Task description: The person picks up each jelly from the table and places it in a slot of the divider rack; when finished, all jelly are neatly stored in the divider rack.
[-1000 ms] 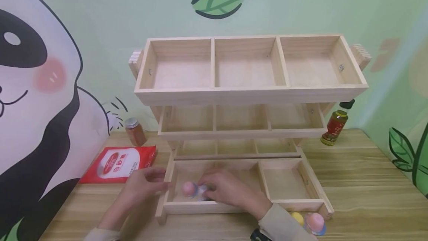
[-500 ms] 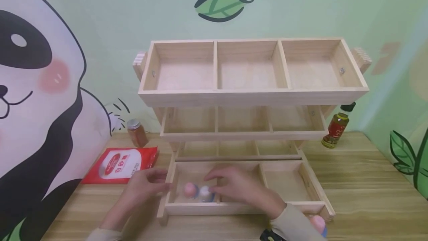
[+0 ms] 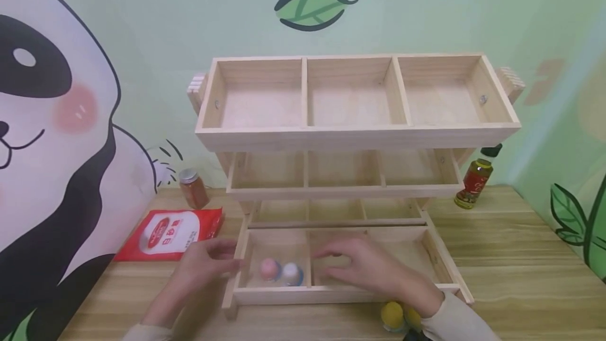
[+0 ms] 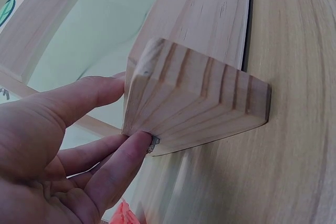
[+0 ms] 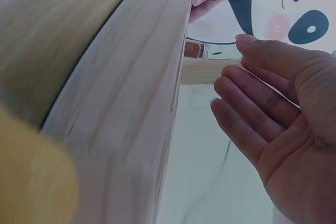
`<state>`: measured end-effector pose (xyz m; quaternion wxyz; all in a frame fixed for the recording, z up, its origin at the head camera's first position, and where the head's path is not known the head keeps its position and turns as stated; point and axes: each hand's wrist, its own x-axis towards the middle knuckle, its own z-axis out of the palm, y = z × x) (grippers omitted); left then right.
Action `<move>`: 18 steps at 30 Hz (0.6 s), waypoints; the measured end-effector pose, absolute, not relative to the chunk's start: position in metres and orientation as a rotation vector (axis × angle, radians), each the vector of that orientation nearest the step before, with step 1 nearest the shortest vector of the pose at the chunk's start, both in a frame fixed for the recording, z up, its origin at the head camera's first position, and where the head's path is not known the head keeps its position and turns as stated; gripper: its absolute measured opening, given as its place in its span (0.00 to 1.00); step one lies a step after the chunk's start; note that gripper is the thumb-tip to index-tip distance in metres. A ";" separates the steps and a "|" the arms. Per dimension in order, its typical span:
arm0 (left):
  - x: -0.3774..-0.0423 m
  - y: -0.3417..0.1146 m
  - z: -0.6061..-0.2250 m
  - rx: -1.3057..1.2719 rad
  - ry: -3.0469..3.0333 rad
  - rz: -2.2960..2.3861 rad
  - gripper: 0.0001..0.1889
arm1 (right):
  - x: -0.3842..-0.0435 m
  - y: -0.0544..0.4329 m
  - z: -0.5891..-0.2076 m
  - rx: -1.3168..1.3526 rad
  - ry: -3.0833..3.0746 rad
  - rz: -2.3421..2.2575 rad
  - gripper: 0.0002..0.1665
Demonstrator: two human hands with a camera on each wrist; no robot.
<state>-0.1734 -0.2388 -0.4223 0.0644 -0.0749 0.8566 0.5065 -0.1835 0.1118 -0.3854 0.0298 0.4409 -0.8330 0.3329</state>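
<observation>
My right hand (image 3: 362,262) hovers over the middle compartment of the bottom wooden tray (image 3: 270,296), fingers loosely bent and holding nothing. In the left compartment sit two small round-topped pieces, a pink one (image 3: 270,268) and a white one (image 3: 291,273), both with blue about the base. My left hand (image 3: 205,259) is at the tray's left side. Its fingertips (image 4: 137,144) touch the outside of the wooden side piece (image 4: 194,87), and the thumb lies at the upper edge. Two yellow round pieces (image 3: 392,316) stand in front of the tray, partly behind my right forearm.
Above the bottom tray rise further wooden tiers (image 3: 355,138), each split into three compartments. A red and white packet (image 3: 170,233) and a jar of reddish contents (image 3: 193,189) are on the left. An oil bottle (image 3: 474,180) stands at the right.
My right hand has let go of the white piece in the left compartment and moved right, over the middle one. The left hand has stayed at the tray's side.
</observation>
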 end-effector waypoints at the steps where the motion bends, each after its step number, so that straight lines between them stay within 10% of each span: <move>1: -0.174 -0.238 -0.422 -0.229 2.585 1.525 0.33 | -0.183 0.116 -0.385 1.365 -2.561 1.018 0.14; 18: -0.174 -0.238 -0.423 -0.224 2.590 1.523 0.34 | -0.154 0.175 -0.387 1.375 -2.581 1.090 0.14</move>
